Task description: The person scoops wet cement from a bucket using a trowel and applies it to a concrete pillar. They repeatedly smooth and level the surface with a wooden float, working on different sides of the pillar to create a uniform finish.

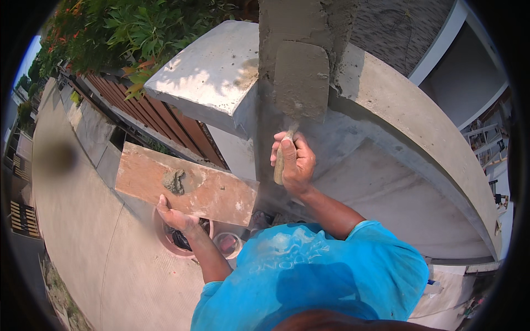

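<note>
My right hand is closed around the wooden handle of a trowel, whose broad, mortar-coated blade lies against the grey rendered face of an upright column. My left hand grips the near edge of a flat, reddish-brown board, held low to the left. A small lump of wet grey mortar sits on the board, with pale smears around it.
A white concrete cap juts beside the column, near leafy plants and a brown slatted fence. A curved concrete ledge runs down the right. A pink tub and a clear container stand below the board.
</note>
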A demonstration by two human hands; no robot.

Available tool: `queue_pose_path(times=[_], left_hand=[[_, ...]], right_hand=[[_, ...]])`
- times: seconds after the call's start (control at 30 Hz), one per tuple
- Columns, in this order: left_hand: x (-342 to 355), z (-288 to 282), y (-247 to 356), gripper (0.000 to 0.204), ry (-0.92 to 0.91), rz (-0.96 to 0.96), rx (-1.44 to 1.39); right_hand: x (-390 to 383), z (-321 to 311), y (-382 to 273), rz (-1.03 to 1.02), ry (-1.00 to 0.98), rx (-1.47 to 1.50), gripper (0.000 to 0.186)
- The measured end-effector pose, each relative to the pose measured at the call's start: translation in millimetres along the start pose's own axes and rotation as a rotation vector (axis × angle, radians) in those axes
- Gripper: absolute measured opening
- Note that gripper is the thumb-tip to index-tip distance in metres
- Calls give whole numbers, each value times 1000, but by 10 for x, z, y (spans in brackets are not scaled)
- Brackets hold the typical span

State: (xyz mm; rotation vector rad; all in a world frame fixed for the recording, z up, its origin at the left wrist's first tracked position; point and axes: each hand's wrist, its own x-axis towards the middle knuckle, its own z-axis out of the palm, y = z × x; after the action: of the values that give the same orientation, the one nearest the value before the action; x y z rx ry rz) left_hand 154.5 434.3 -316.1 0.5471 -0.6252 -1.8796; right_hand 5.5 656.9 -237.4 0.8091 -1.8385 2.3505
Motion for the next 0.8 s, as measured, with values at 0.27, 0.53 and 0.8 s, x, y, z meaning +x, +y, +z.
queue_pose_path(times=[0.27, 0.53, 0.8], left_hand=[[-169, -87, -31, 37, 57, 434, 88], [-285, 5, -31, 40, -176, 619, 182], [-588, 41, 21, 46, -104, 362, -35]], right_hand=[[-887, -426, -191, 237, -618, -114, 32], [-804, 96, -116, 225, -711, -150, 23], [-600, -121, 214, -574, -408, -806, 36]])
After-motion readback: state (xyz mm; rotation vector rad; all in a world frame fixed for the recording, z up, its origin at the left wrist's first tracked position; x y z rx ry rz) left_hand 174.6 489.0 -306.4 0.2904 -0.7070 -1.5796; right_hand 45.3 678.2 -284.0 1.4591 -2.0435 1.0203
